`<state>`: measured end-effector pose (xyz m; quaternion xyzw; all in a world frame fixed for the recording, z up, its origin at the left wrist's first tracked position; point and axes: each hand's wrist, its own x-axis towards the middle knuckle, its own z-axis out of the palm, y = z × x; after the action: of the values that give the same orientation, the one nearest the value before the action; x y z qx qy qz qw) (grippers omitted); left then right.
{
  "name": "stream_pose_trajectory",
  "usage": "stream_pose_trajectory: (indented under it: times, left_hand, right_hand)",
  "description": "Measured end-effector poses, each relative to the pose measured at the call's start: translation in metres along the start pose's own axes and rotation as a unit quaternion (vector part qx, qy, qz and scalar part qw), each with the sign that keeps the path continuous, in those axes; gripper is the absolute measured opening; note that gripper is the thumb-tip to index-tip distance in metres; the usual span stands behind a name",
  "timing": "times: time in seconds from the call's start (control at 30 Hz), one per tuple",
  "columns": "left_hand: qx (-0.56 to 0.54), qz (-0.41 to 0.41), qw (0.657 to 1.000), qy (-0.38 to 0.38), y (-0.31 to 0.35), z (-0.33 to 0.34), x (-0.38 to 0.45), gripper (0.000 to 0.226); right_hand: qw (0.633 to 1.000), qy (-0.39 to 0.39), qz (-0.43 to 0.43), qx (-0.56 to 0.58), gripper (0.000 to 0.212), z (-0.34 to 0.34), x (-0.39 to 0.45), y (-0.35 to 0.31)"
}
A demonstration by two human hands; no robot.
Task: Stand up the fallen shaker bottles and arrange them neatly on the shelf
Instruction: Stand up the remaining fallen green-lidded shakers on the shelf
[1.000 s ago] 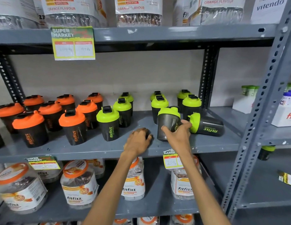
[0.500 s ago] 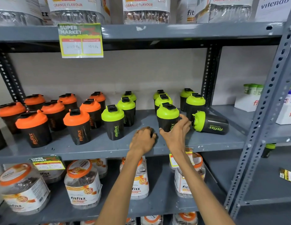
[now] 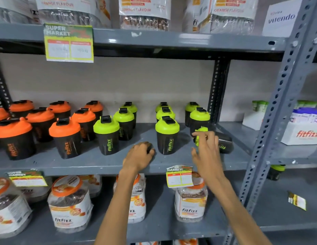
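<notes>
With fingers spread, the right hand (image 3: pixel 206 152) reaches for the last fallen shaker bottle (image 3: pixel 223 143) at centre right on the shelf (image 3: pixel 83 161), needing a grip to upright it; the left hand (image 3: pixel 139 155) rests loosely curled, empty.

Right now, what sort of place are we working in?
Most likely a shop aisle, probably a supermarket's supplement section. Grey metal shelving carries a price tag headed "Super Market", rows of matching fitfizz shaker bottles and labelled product jars below.

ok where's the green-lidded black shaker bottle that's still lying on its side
In the head view it lies at the right end of the grey metal shelf, the fallen green-lidded black shaker bottle partly behind the right hand, beside the upright green-lidded shakers.
</notes>
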<state>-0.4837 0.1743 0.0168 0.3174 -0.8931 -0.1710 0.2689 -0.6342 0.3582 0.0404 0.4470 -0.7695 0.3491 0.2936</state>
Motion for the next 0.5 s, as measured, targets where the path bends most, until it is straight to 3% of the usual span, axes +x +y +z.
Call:
stream_pose_trajectory:
  times: [0.13, 0.23, 0.33, 0.5]
  left_hand:
    - [-0.001, 0.001, 1.000, -0.009, 0.001, -0.002, 0.000, 0.019]
    - [0.002, -0.006, 1.000, -0.006, 0.001, -0.002, 0.000, 0.022]
    - [0.004, -0.012, 1.000, -0.007, 0.001, -0.003, 0.000, 0.027]
    - [0.000, -0.018, 1.000, -0.009, 0.001, -0.002, 0.002, 0.035]
  right_hand:
    - [0.972, -0.130, 0.006, -0.195, 0.091, -0.001, 0.027, 0.026]
    - [0.954, -0.189, 0.028, -0.229, 0.098, 0.008, 0.038, 0.037]
    - [0.952, -0.185, 0.039, -0.241, 0.104, 0.011, 0.040, 0.045]
    - [0.973, -0.113, -0.010, -0.203, 0.097, 0.005, 0.030, 0.060]
